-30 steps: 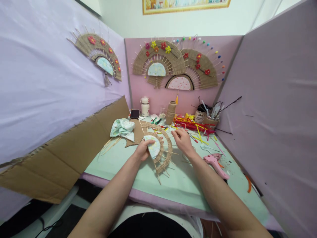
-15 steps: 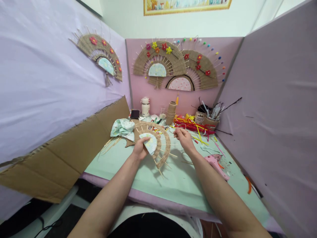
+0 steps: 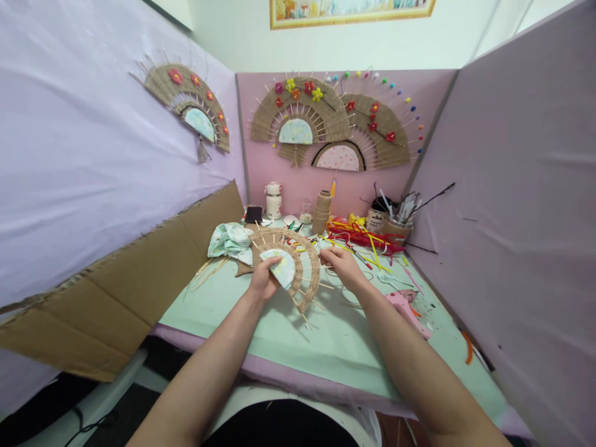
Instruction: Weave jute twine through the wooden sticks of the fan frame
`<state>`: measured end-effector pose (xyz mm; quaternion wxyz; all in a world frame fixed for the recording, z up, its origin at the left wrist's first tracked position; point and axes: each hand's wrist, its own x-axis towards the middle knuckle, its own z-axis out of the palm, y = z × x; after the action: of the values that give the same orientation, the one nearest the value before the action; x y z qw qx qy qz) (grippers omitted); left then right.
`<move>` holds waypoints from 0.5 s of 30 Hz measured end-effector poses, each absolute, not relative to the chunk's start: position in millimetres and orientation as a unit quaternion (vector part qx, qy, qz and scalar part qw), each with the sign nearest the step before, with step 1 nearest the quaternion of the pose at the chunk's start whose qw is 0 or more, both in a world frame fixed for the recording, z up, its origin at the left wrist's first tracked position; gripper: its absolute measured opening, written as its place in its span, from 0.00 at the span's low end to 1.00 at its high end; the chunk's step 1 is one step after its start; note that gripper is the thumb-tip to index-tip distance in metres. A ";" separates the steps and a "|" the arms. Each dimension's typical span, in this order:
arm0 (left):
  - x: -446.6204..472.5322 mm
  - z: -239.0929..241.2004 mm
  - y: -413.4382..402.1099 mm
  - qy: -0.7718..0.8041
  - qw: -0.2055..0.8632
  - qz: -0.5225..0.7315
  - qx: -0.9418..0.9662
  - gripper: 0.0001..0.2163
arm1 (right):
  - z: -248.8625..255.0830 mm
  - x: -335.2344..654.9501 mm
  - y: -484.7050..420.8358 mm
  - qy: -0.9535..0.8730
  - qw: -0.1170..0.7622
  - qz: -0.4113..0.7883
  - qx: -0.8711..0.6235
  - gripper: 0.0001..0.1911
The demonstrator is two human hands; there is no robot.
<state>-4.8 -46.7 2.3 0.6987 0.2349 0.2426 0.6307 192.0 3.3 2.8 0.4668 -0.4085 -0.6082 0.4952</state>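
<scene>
My left hand (image 3: 265, 280) grips a half-round woven fan (image 3: 308, 289) by its pale floral centre, thumb on top. Thin wooden sticks fan outward from the centre, with bands of brown twine woven through them. My right hand (image 3: 342, 266) is closed in a pinch at the fan's right outer edge, close to the stick tips. What lies between its fingertips is too small to make out clearly; twine loops (image 3: 350, 297) lie on the table just below that hand.
Behind the fan stand a twine spool (image 3: 322, 212) and a white bottle (image 3: 274, 200). Red and yellow pipe cleaners (image 3: 358, 234) lie at the back right. A pink glue gun (image 3: 408, 313) rests at right, crumpled floral cloth (image 3: 230, 241) at left. Cardboard (image 3: 139, 279) lines the left side.
My right hand has moved slightly left and down, closer to the fan's outer edge. The fan has shifted and turned slightly in my left hand.
</scene>
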 end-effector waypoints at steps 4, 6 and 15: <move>-1.3 2.7 -51.0 0.209 0.689 0.631 0.289 0.21 | -1.1 191.5 6.0 -0.584 0.476 0.525 -0.397 0.17; -0.1 3.7 -55.2 0.201 0.704 0.602 0.318 0.23 | -3.3 192.1 8.7 -0.568 0.485 0.546 -0.380 0.16; -1.6 2.7 -58.9 0.223 0.740 0.527 0.354 0.24 | -2.8 191.5 11.7 -0.560 0.487 0.570 -0.352 0.18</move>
<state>-1.6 -58.9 2.7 0.7398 0.3538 0.2232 0.5270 191.5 11.7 -2.8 0.4871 -0.3517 -0.5600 0.5704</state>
